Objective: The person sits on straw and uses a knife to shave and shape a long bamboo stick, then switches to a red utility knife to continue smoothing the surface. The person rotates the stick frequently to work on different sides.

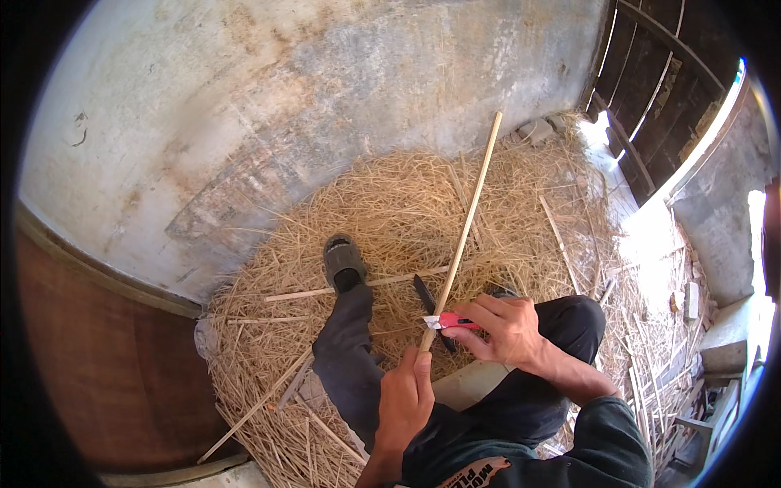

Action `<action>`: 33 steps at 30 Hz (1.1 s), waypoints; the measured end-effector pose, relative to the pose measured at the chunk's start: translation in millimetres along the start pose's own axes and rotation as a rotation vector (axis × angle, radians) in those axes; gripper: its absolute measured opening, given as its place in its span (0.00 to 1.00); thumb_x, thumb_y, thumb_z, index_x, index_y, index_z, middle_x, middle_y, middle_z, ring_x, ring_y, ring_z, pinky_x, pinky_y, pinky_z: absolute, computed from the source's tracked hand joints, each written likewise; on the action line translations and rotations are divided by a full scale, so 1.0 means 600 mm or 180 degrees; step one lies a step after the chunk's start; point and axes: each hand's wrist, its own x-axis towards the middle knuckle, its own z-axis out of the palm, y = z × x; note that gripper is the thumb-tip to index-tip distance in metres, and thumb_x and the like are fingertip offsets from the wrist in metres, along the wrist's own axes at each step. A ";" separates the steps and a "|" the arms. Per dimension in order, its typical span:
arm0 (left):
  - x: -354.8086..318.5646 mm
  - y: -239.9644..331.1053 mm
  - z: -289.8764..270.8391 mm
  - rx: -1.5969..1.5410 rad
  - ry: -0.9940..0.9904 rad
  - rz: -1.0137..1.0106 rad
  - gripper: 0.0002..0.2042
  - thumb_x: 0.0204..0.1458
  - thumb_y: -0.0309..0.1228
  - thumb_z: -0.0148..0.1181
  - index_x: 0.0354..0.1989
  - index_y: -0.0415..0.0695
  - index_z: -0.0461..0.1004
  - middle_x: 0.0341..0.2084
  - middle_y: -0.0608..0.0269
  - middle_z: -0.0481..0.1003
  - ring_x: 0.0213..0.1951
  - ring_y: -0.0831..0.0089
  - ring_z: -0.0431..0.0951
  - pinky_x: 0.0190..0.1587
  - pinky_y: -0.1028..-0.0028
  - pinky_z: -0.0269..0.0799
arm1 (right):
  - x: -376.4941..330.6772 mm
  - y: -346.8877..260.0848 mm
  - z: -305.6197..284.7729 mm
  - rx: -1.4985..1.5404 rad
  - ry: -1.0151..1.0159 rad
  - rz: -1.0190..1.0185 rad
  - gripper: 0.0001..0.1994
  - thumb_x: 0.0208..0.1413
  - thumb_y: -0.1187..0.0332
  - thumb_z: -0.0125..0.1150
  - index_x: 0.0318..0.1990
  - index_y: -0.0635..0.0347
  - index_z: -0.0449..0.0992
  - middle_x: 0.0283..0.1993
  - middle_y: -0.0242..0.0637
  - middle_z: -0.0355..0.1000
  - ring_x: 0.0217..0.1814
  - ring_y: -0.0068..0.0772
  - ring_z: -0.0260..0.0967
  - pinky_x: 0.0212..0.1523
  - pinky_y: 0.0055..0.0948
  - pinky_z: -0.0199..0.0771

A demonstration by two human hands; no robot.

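Note:
My left hand (404, 398) is closed around the lower end of a long, pale bamboo strip (470, 220), which slants up and away to the right toward the wall. In my right hand (504, 327) is a red utility knife (457, 321). Its blade end lies against the strip, just above my left fingers. Beneath the strip, between my legs, is a long black object (423, 294); its middle is covered, so I cannot make out its kind.
Straw and shavings (407, 199) cover the floor, with loose strips (281, 297) scattered in them. My left foot wears a dark clog (342, 262). A stained wall (325, 98) rises ahead, a brown panel (106, 350) stands left, and a dark wooden door (651, 89) is at far right.

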 end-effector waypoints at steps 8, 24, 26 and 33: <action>-0.017 -0.004 -0.002 0.0146 0.0011 -0.0038 0.18 0.76 0.40 0.42 0.39 0.39 0.69 0.20 0.39 0.72 0.28 0.33 0.76 0.30 0.44 0.67 | 0.013 0.042 -0.013 -0.0299 0.0144 0.0019 0.13 0.57 0.53 0.76 0.43 0.48 0.86 0.25 0.27 0.73 0.18 0.31 0.73 0.17 0.33 0.69; -0.089 -0.081 -0.038 0.0019 -0.0322 -0.0671 0.17 0.75 0.39 0.45 0.42 0.38 0.74 0.23 0.39 0.75 0.31 0.33 0.78 0.34 0.45 0.69 | 0.088 0.201 -0.138 -0.0434 0.0933 0.1550 0.15 0.68 0.57 0.68 0.48 0.61 0.87 0.24 0.38 0.78 0.21 0.25 0.70 0.25 0.31 0.67; -0.069 -0.080 -0.040 -0.0139 -0.0182 -0.0513 0.17 0.74 0.39 0.48 0.39 0.37 0.73 0.20 0.43 0.72 0.27 0.39 0.77 0.31 0.51 0.69 | 0.064 0.139 -0.102 0.0031 0.0513 0.1336 0.13 0.65 0.60 0.70 0.47 0.61 0.86 0.28 0.40 0.80 0.25 0.29 0.74 0.28 0.32 0.72; -0.007 -0.013 -0.037 -0.0314 -0.0047 -0.0123 0.18 0.73 0.41 0.53 0.36 0.37 0.73 0.17 0.47 0.70 0.21 0.46 0.75 0.27 0.57 0.66 | -0.010 0.008 -0.004 0.0261 -0.0026 0.0031 0.13 0.58 0.54 0.76 0.43 0.51 0.86 0.29 0.29 0.77 0.21 0.32 0.75 0.20 0.33 0.72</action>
